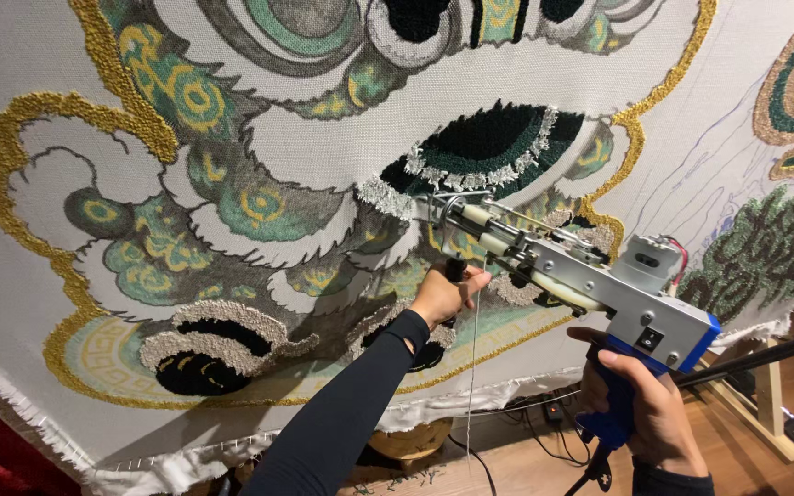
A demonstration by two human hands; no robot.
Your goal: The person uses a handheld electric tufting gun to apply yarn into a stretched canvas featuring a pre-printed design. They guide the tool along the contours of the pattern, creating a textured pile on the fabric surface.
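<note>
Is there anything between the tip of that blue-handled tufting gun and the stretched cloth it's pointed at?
Nothing visible. The silver tufting gun with blue handle has its tip right against the white stretched cloth, beside the silvery tufted edge. The left hand grips the front handle below; the right hand holds the blue grip.

Colours I see from the head cam:
Tufting gun [590, 285] silver body, blue grip. Cloth [323, 147] off-white, tufted gold outlines, green-yellow swirls, black patches, silver-grey fringe. Sleeve [342, 413] black.

The tufting gun [562, 271] hides the left hand's fingers [470, 280]; picture edges crop the cloth [323, 147].
</note>
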